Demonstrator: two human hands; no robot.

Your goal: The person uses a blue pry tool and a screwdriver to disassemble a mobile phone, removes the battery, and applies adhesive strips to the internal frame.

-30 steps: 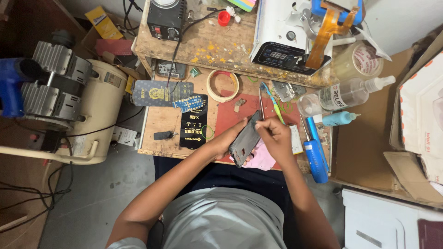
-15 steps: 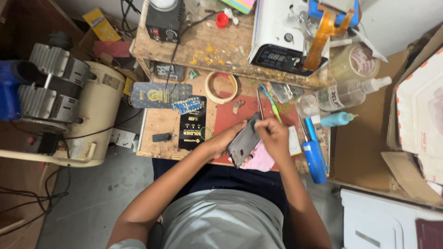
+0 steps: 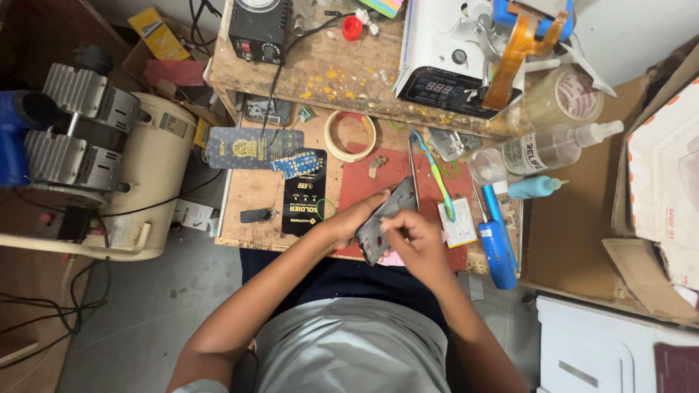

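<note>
Head view shows me the left hand (image 3: 348, 222) gripping a grey phone frame (image 3: 384, 220) while the right hand (image 3: 416, 240) pinches its lower edge above the red mat (image 3: 378, 178).

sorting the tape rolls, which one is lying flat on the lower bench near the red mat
The tan tape ring, lying flat just left of the red mat. The clear tape roll sits farther right, beside the white machine.
</note>
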